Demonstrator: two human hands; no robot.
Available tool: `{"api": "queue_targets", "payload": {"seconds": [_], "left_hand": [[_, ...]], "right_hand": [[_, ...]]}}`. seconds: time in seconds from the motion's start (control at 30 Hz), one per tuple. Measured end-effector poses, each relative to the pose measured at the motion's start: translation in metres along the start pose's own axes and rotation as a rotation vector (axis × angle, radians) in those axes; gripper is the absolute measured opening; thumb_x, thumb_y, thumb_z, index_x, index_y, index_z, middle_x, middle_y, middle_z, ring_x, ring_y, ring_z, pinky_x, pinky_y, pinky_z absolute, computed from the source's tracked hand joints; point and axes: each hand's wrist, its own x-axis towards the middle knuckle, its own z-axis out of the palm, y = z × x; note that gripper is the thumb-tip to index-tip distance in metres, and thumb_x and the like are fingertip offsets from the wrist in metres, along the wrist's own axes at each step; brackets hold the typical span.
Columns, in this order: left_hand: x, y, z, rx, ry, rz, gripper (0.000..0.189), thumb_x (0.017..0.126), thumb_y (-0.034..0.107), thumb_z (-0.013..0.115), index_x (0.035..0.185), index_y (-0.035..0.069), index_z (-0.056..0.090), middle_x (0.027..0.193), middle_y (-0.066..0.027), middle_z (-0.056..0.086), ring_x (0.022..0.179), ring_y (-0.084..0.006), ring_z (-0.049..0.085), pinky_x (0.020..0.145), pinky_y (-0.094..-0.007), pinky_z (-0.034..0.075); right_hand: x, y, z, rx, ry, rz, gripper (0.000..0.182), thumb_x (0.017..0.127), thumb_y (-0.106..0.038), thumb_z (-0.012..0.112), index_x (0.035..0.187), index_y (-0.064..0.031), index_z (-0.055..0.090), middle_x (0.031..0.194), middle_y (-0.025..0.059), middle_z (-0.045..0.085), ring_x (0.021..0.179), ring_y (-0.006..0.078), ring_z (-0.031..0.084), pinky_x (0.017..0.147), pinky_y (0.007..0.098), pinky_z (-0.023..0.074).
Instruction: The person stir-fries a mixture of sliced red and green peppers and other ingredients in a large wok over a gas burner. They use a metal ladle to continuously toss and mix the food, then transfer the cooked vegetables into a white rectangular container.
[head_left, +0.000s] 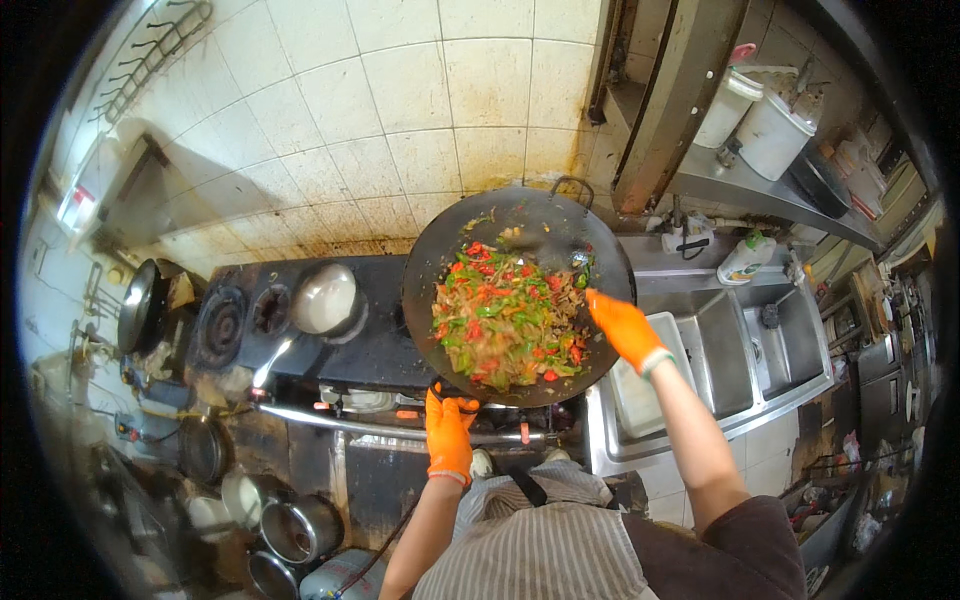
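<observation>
A large black wok (424, 300) sits on the stove's right end, holding a stir-fry (495, 307) of chopped green and red peppers with browned pieces that look like meat. My left hand (448, 435), in an orange glove, grips the wok's near loop handle (469, 409). Over the wok's right side, my right hand (624, 330), also gloved in orange, is closed around what seems to be a cooking utensil. Most of that utensil is hidden by the glove, blur and food. The wok's far loop handle (574, 182) stands free near the tiled wall.
Left of the wok, a metal pot (325, 298) stands on the black stove top (247, 274). A double steel sink (712, 345) with a white tray (637, 405) lies right. Pots (300, 529) and a gas cylinder (345, 577) occupy the lower left. A steel shelf (697, 184) holds white tubs (776, 139).
</observation>
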Motion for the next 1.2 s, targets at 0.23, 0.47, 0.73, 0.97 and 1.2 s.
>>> {"api": "queue_targets", "payload": {"seconds": [0.23, 0.47, 0.73, 0.97, 1.2], "left_hand": [[0.002, 0.009, 0.010, 0.098, 0.017, -0.012, 0.041, 0.103, 0.009, 0.043, 0.144, 0.013, 0.044, 0.093, -0.0013, 0.061, 0.083, -0.0149, 0.061, 0.085, -0.0326, 0.052], [0.007, 0.003, 0.006, 0.039, 0.068, -0.024, 0.039, 0.103, 0.009, 0.044, 0.142, 0.012, 0.046, 0.091, -0.0024, 0.061, 0.084, -0.0166, 0.063, 0.083, -0.0331, 0.052], [0.003, 0.015, 0.013, 0.068, -0.023, -0.056, 0.035, 0.097, 0.006, 0.050, 0.131, 0.012, 0.053, 0.096, -0.0043, 0.063, 0.087, -0.0198, 0.063, 0.088, -0.0379, 0.052], [0.010, 0.018, 0.002, 0.088, -0.125, -0.016, 0.048, 0.092, 0.000, 0.052, 0.139, 0.005, 0.045, 0.098, -0.0073, 0.064, 0.087, -0.0194, 0.064, 0.086, -0.0336, 0.052], [0.008, 0.009, 0.014, 0.087, -0.129, -0.004, 0.057, 0.092, 0.001, 0.052, 0.147, 0.005, 0.036, 0.095, -0.0083, 0.065, 0.087, -0.0190, 0.064, 0.085, -0.0315, 0.050]], "right_hand": [[0.056, 0.013, 0.090, -0.011, -0.259, -0.080, 0.047, 0.104, -0.032, 0.044, 0.139, -0.0019, 0.055, 0.137, 0.0228, 0.057, 0.126, 0.0376, 0.055, 0.108, 0.0390, 0.0401], [-0.112, -0.051, -0.018, -0.756, -0.326, -0.153, 0.036, 0.097, -0.034, 0.056, 0.132, -0.0282, 0.063, 0.096, 0.0113, 0.073, 0.082, 0.0336, 0.070, 0.071, 0.0434, 0.0559], [-0.156, -0.065, -0.078, -0.437, -0.306, 0.224, 0.039, 0.100, -0.035, 0.053, 0.136, -0.0234, 0.062, 0.123, 0.0178, 0.066, 0.112, 0.0355, 0.063, 0.094, 0.0395, 0.0504], [-0.070, -0.037, 0.027, -0.542, 0.069, 0.212, 0.040, 0.100, -0.037, 0.050, 0.136, -0.0226, 0.060, 0.118, 0.0170, 0.068, 0.106, 0.0377, 0.064, 0.090, 0.0466, 0.0503], [-0.008, 0.014, 0.065, -0.320, 0.217, 0.060, 0.043, 0.101, -0.034, 0.048, 0.137, -0.0126, 0.057, 0.120, 0.0221, 0.065, 0.111, 0.0421, 0.061, 0.095, 0.0469, 0.0481]]}}
